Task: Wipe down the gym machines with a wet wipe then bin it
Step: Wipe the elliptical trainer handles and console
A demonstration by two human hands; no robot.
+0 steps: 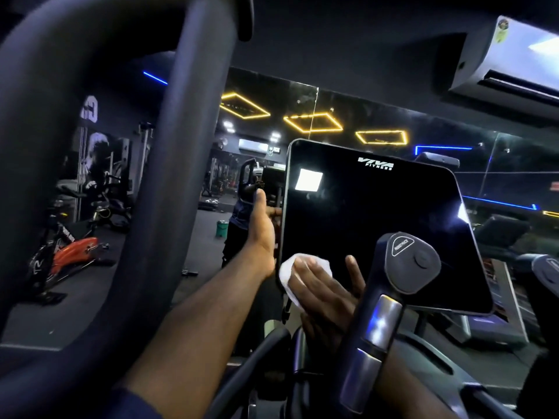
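Far left of the screen (378, 222), a thick black handle (90, 146) curves up close to the camera. Behind it an orange bike (72, 252) stands on the floor. Nearer to the screen, a green bucket (222, 228) stands on the floor, just left of the left hand (261, 237). What is inside the bucket cannot be seen.

The left hand holds the left edge of the screen, about halfway up. Its thumb stands up beside the edge and its fingers curl round onto the edge, mostly hidden behind it.

The white wipe (287, 276) lies crumpled on the lower left corner of the screen, just beside the left wrist. The right hand (326, 285) presses it flat against the glass. The fingers are straight and close together on top of the wipe, and the thumb is spread out to the right, on the bare glass. The wipe shows out to the left of these fingers and above them.

Right of the right hand, a dark grip (405, 261) with a round knob stands in front of the lower part of the screen and hides the right wrist. Above the screen, to the right, a white air conditioner (508, 62) hangs on the wall.
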